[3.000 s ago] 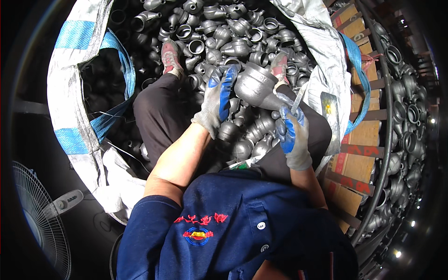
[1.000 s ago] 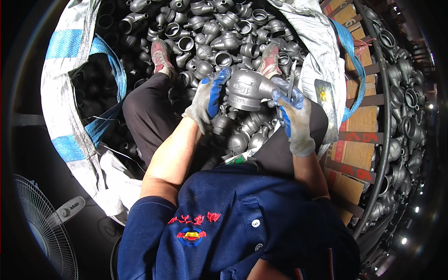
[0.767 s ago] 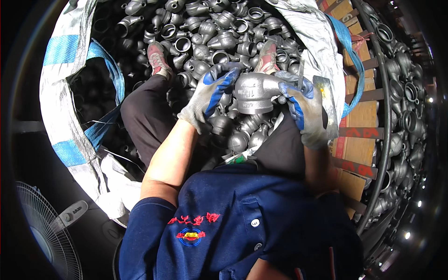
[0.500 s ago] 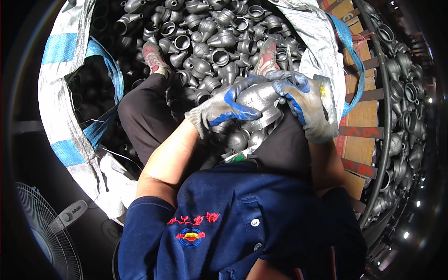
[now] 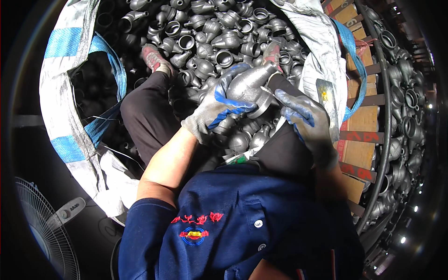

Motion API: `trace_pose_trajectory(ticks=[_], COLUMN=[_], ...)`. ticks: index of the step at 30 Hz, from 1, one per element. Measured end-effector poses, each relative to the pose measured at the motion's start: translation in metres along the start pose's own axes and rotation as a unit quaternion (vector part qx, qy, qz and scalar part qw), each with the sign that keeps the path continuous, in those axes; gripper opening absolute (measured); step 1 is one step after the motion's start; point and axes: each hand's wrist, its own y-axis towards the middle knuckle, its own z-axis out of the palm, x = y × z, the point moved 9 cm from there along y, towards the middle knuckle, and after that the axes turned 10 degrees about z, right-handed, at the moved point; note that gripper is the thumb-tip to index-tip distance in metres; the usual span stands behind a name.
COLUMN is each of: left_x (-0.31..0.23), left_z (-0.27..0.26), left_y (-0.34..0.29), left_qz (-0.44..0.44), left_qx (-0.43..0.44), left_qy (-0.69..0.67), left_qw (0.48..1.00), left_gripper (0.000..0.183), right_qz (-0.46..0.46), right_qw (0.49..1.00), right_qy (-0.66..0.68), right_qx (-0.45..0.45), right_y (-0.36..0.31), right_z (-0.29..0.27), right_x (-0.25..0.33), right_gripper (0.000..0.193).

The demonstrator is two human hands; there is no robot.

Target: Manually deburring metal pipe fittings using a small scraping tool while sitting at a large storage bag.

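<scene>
My gloved left hand (image 5: pixel 217 105) grips a grey metal casting (image 5: pixel 249 86), a bulb-shaped body with a wide rimmed end and a narrow neck. Its thumb lies along the near side, and the neck points to the far right. Close to the rim, on the right, my gloved right hand (image 5: pixel 301 114) is closed with its fingers curled. A thin, pale blade-like tool (image 5: pixel 268 90) sticks out of those fingers toward the casting; most of it is hidden. Below and beyond the hands lie many similar castings (image 5: pixel 226 39).
A white bulk bag (image 5: pixel 67 93) with blue straps surrounds the castings and my legs. Over its right side hangs a flat plate (image 5: pixel 328 105). Further right are cardboard sheets (image 5: pixel 361 123) behind metal bars, then more castings (image 5: pixel 408 126). A fan (image 5: pixel 44 233) stands at lower left.
My right hand has come off the casting and moved nearer to me. The tool in it has swung from pointing away to pointing left. The casting's neck is now uncovered.
</scene>
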Motion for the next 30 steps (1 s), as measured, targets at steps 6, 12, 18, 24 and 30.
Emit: trace_pose_trajectory(ticks=[6, 12, 18, 24, 30], left_x=[0.011, 0.011, 0.005, 0.009, 0.012], left_z=[-0.004, -0.003, -0.004, -0.004, -0.005], left_y=[0.001, 0.001, -0.001, 0.0, -0.001], left_qz=[0.031, 0.012, 0.027, 0.011, 0.015], left_qx=[0.003, 0.007, -0.005, -0.011, -0.006], left_qy=[0.006, 0.018, 0.024, 0.01, 0.06], left_qw=[0.999, 1.0, 0.999, 1.0, 0.998], left_gripper=[0.085, 0.084, 0.084, 0.085, 0.087], right_qz=[-0.05, -0.066, -0.092, -0.073, -0.152], right_qw=[0.992, 0.984, 0.973, 0.973, 0.958], right_qy=[-0.114, -0.165, -0.21, -0.219, -0.241], right_qx=[-0.003, -0.023, -0.035, -0.026, -0.03], right_y=[0.005, 0.004, -0.001, -0.002, -0.002], right_z=[0.006, 0.006, 0.01, 0.011, 0.007], right_x=[-0.001, 0.005, 0.018, 0.019, 0.016], right_gripper=[0.028, 0.029, 0.033, 0.031, 0.029])
